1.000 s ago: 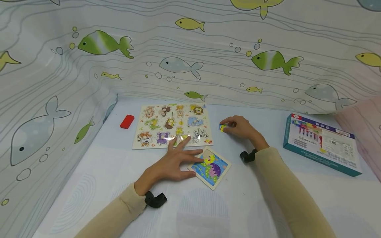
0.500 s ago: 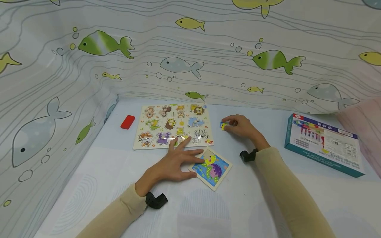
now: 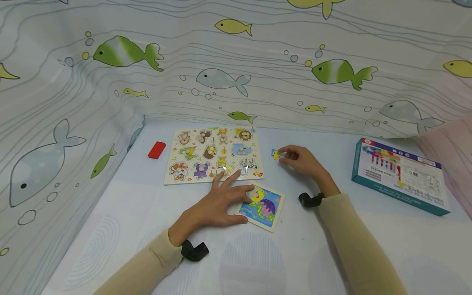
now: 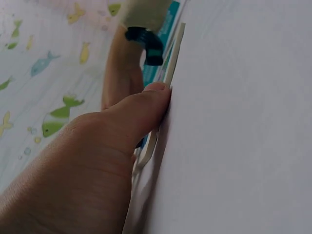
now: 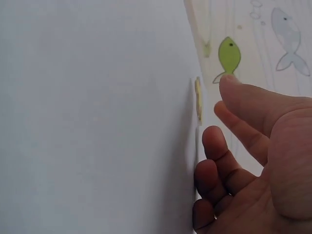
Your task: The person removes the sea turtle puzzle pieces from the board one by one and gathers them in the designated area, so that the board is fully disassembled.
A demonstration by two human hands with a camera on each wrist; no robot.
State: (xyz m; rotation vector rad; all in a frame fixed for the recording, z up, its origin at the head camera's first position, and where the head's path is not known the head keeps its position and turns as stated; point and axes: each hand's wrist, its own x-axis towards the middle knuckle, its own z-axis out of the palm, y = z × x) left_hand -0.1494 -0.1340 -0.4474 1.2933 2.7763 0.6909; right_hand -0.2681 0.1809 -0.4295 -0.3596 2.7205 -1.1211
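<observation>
My left hand [image 3: 217, 206] lies with its fingers spread over the left corner of a small square jigsaw puzzle [image 3: 263, 207], a cartoon figure in a pale wooden frame. Its thumb meets the puzzle's edge in the left wrist view. Two of its fingers reach to the front edge of the animal peg puzzle board [image 3: 195, 181]. A small blue and yellow puzzle piece [image 3: 275, 154] lies on the table right of that board. Beside it is my right hand [image 3: 304, 160]; in the right wrist view the loosely bent fingers are apart from the piece [image 5: 198, 100].
A red block [image 3: 157, 150] lies left of the peg board. At the far right is a flat teal and white box [image 3: 402, 176]. Fish-printed cloth [image 3: 177, 53] hangs behind and at the left of the table [image 3: 258, 266].
The right hand's fingers have come off the small piece and drawn slightly right, so more of it shows. The square puzzle has turned a little under the left hand.
</observation>
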